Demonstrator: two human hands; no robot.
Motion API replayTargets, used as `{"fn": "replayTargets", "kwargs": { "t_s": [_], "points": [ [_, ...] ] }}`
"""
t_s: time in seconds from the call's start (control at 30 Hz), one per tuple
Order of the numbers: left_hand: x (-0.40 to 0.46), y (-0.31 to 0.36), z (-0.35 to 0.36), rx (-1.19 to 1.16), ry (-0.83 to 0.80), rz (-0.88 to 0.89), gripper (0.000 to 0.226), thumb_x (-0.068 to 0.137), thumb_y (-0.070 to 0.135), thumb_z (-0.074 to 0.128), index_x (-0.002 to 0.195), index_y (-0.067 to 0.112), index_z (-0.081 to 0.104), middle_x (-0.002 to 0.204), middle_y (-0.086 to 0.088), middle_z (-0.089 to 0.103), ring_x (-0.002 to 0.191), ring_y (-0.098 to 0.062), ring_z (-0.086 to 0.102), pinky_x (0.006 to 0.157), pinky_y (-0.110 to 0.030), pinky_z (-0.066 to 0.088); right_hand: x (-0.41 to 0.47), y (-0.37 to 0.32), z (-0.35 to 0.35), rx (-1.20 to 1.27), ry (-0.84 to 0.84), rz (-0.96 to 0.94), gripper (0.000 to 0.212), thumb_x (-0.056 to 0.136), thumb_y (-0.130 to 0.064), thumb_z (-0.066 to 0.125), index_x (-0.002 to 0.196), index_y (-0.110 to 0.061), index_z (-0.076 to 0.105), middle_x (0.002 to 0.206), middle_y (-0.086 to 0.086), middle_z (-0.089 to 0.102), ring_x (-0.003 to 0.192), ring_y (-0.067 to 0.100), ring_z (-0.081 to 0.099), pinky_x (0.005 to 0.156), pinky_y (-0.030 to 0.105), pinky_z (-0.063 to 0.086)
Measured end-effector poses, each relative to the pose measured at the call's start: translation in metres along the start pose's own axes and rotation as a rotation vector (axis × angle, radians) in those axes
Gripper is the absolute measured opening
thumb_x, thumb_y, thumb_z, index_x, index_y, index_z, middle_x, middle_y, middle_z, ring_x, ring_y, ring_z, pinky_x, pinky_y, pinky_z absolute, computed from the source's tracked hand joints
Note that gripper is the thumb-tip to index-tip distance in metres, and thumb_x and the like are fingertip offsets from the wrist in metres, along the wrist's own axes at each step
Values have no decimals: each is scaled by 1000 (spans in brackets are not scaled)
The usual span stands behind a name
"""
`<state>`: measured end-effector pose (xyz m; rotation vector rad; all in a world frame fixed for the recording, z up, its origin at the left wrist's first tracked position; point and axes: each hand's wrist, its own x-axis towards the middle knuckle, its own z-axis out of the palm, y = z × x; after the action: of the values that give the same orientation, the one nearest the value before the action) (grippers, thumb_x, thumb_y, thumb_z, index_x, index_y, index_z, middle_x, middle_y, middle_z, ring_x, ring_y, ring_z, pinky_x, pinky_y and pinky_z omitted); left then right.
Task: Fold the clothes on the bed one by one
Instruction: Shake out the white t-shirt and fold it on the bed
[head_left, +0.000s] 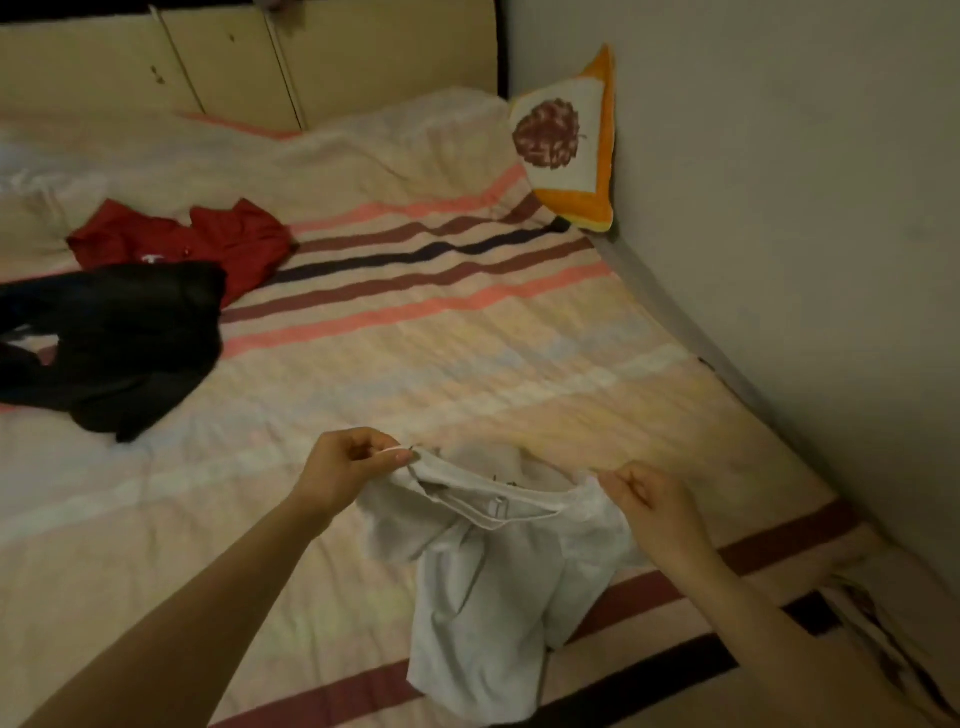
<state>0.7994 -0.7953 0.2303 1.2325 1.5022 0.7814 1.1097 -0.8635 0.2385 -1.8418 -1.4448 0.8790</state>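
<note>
White garment held up over near edge of bed, left hand and right hand pinching top corners; long axis hanging down toward body, ready to lay flat.

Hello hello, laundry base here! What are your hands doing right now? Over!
Left hand and right hand each pinch the white shirt at its top. Shirt hangs over the bed. Red garment and black garment wait, unfolded.
</note>
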Motion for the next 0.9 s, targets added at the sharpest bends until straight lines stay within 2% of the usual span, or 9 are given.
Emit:
{"fn": "replayTargets", "kwargs": {
  "t_s": [0.07, 0.17, 0.3, 0.4, 0.47, 0.57, 0.73, 0.9],
  "points": [
    [-5, -28, -3, 6, 14, -38, 11, 73, 10, 77, 72, 2, 70, 68, -11, 57, 59, -8, 52, 54, -17, 41, -20, 10, 22, 1, -76, 3, 35, 89, -20, 60, 63, 0, 49, 51, -1, 40, 47, 4, 36, 48, 18, 29],
    [-18, -64, -16, 7, 51, -96, 11, 74, 12, 77, 74, 2, 71, 72, -15, 61, 68, -16, 54, 61, -23, 42, -51, 15, 58, -16, -218, -11, 32, 87, -21, 64, 62, -8, 49, 47, -11, 42, 48, 2, 41, 49, 15, 31],
    [-44, -105, -40, 18, 101, -173, 10, 74, 11, 78, 75, 3, 72, 79, -19, 66, 74, -18, 58, 68, -27, 44, -82, 15, 106, -24, -322, -31, 27, 85, -23, 66, 66, -7, 56, 51, -17, 51, 52, 2, 48, 51, 13, 35],
    [-67, -139, -59, 8, 183, -200, 14, 71, 14, 80, 73, 3, 72, 76, -12, 70, 70, -10, 62, 72, -26, 46, -101, 17, 138, -21, -382, -29, 27, 85, -24, 67, 66, -8, 57, 52, -7, 51, 51, 4, 47, 52, 19, 37],
    [-80, -164, -69, 16, 227, -227, 17, 70, 17, 81, 73, 3, 72, 77, -9, 71, 73, -11, 62, 76, -28, 46, -115, 19, 158, -39, -436, -41, 26, 84, -26, 67, 64, -13, 56, 54, -3, 53, 52, 6, 47, 53, 21, 39],
    [-97, -194, -79, -7, 273, -267, 19, 73, 16, 79, 78, 0, 71, 79, -12, 71, 74, -15, 60, 71, -24, 45, -136, 21, 185, -52, -490, -38, 28, 84, -26, 68, 61, -22, 52, 50, -7, 49, 51, 5, 46, 52, 17, 36],
    [-125, -233, -92, 4, 313, -246, 19, 77, 17, 76, 78, -1, 70, 75, -5, 68, 70, -10, 59, 68, -18, 44, -174, 27, 227, -28, -560, -19, 35, 83, -19, 69, 56, -29, 48, 45, -19, 49, 47, 2, 45, 50, 12, 32],
    [-155, -277, -110, -50, 354, -338, 15, 74, 9, 78, 79, -1, 69, 78, -7, 67, 70, -12, 61, 66, -16, 49, -212, 38, 264, -16, -656, 6, 36, 83, -21, 70, 56, -29, 48, 44, -19, 49, 46, 2, 43, 50, 13, 30]
  ]
}}
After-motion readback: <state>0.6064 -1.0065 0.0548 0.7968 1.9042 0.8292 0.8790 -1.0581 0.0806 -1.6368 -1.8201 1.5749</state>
